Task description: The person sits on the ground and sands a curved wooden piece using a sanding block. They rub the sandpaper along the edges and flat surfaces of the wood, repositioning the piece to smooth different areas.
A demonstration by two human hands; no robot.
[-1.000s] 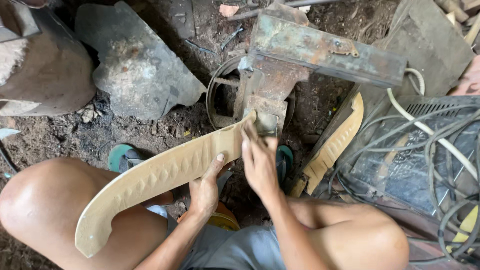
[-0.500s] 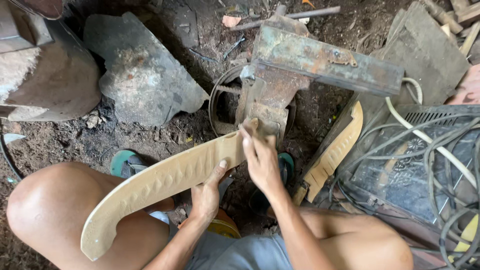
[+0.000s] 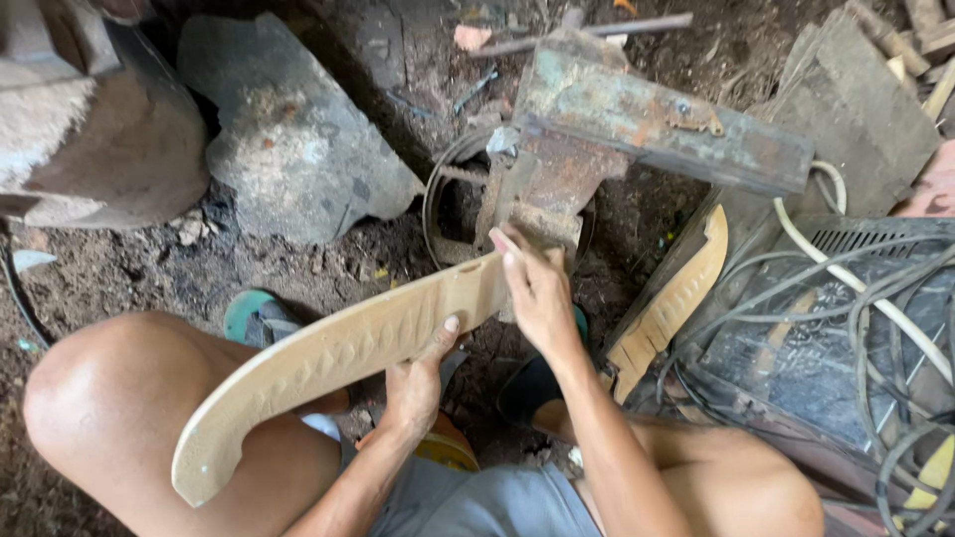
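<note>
A long curved piece of pale carved wood point(image 3: 328, 363) runs from my bare left knee up to a rusty metal vise point(image 3: 607, 129). My left hand point(image 3: 418, 383) grips the wood from below near its middle, thumb on the upper face. My right hand point(image 3: 537, 288) lies over the wood's far end, right at the vise's lower jaw, fingers pressed on it. The wood's tip is hidden under that hand.
A second carved pale wooden piece point(image 3: 671, 298) leans to the right of the vise. Grey boulders point(image 3: 288, 129) sit at the back left on dirt ground. A dark machine with tangled cables point(image 3: 856, 328) fills the right. A teal sandal point(image 3: 254, 313) lies near my knee.
The view has shifted slightly; the wood and both hands keep their hold at the vise, with the right hand's fingers edging a little further over the wood's end.
</note>
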